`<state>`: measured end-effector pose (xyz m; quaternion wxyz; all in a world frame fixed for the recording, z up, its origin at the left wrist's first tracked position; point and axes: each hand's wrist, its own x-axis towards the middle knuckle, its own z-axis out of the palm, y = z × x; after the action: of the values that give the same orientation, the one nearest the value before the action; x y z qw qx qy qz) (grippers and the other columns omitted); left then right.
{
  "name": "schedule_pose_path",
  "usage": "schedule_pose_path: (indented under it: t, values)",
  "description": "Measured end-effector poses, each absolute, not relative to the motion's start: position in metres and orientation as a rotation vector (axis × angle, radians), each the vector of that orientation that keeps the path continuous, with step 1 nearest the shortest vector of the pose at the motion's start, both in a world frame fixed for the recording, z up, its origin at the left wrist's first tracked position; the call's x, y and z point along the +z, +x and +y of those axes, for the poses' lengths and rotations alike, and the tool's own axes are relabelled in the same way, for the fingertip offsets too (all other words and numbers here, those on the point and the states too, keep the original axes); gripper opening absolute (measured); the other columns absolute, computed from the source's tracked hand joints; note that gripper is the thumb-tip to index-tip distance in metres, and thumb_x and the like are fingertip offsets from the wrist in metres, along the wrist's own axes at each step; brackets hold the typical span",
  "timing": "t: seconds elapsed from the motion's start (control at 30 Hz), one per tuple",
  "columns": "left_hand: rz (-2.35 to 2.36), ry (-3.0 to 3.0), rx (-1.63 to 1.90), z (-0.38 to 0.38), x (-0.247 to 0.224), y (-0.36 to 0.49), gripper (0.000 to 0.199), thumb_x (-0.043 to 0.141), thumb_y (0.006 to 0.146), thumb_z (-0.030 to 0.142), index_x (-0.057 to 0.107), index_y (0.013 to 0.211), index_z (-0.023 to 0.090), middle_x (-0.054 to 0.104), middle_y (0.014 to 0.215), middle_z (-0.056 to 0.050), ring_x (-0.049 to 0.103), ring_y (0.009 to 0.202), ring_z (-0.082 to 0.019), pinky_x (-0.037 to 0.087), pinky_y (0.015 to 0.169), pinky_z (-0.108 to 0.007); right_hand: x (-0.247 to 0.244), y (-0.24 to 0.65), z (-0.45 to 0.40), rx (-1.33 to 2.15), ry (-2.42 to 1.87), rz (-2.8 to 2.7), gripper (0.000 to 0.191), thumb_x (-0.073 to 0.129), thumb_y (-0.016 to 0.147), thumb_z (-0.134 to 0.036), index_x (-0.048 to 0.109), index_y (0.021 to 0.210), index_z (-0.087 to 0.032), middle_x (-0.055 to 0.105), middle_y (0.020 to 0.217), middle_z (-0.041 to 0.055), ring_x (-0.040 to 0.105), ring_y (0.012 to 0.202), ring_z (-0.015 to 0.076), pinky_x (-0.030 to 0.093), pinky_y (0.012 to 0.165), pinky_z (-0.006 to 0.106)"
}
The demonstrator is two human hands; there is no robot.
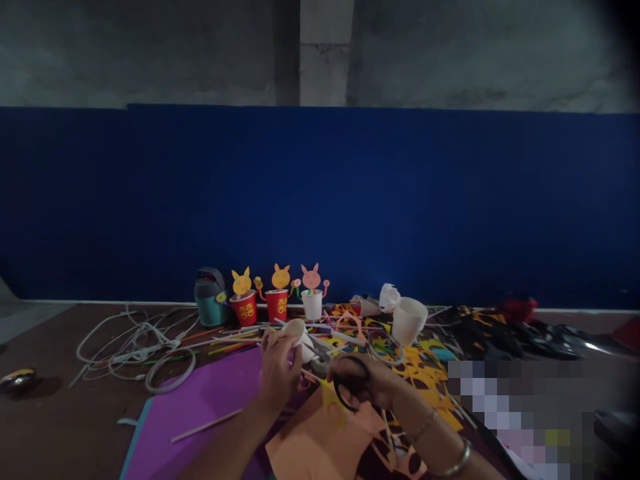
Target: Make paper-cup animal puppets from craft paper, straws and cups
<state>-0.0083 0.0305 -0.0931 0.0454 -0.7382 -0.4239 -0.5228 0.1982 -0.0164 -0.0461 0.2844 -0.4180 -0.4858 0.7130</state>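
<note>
Currently holding a white paper cup [303,339] in the left hand [280,365], with fingers clamped on its side, mouth tilted up at the fingertips. Gripping scissors [358,365] in the right hand [375,381], with fingers wrapped about the black handles and blades pointed leftward at the cup; contact unclear. Spread below both hands' fingers: orange paper [317,440]. Standing beyond the left fingers: three animal-faced cups [277,307].

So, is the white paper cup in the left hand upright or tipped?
Tipped: the white paper cup leans in the left hand, its mouth toward upper left.
</note>
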Motion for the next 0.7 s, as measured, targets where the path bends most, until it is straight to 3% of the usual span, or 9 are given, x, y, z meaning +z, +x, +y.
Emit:
schedule_pose_path:
  t: [0.2, 0.4, 0.53, 0.7]
  values:
    - [-1.393, -2.193, -1.669, 0.0316, -0.0929, -0.0067, 0.009, 0.056, 0.075, 0.023, 0.061, 0.082, 0.022, 0.066, 0.082, -0.005, 0.060, 0.085, -0.024, 0.032, 0.101, -0.051, -0.0516, 0.1998, -0.0178, 1.582, -1.200, -1.684, 0.027, 0.062, 0.076, -0.042, 0.057, 0.072, -0.015, 0.060, 0.049, -0.0048, 0.047, 0.033, 0.0052, 0.018, 0.033, 0.016]
    - [-1.407, -2.199, -1.666, 0.0279, -0.0898, -0.0062, 0.004, 0.059, 0.074, 0.022, 0.060, 0.078, 0.023, 0.065, 0.078, -0.003, 0.060, 0.083, -0.024, 0.030, 0.101, -0.050, -0.0520, 0.2042, -0.0146, 1.661, -1.202, -1.613, 0.028, 0.066, 0.074, -0.042, 0.058, 0.073, -0.015, 0.059, 0.048, -0.0043, 0.047, 0.032, 0.0061, 0.018, 0.033, 0.017]
    - [-1.335, -2.250, -1.641, 0.0262, -0.0881, -0.0069, 0.007, 0.057, 0.078, 0.022, 0.063, 0.082, 0.024, 0.065, 0.081, -0.003, 0.059, 0.086, -0.024, 0.026, 0.103, -0.048, -0.0478, 0.2048, -0.0151, 1.916, -1.092, -1.303, 0.031, 0.064, 0.075, -0.043, 0.063, 0.079, -0.013, 0.057, 0.047, -0.0032, 0.045, 0.034, 0.0060, 0.029, 0.037, 0.017]
    - [-1.311, -2.269, -1.623, 0.0262, -0.0868, -0.0078, 0.011, 0.054, 0.081, 0.020, 0.064, 0.085, 0.024, 0.064, 0.081, -0.003, 0.058, 0.086, -0.023, 0.029, 0.101, -0.047, -0.0480, 0.2029, -0.0152, 1.955, -1.051, -1.171, 0.032, 0.062, 0.076, -0.044, 0.063, 0.077, -0.012, 0.054, 0.045, -0.0043, 0.041, 0.033, 0.0044, 0.028, 0.036, 0.017]
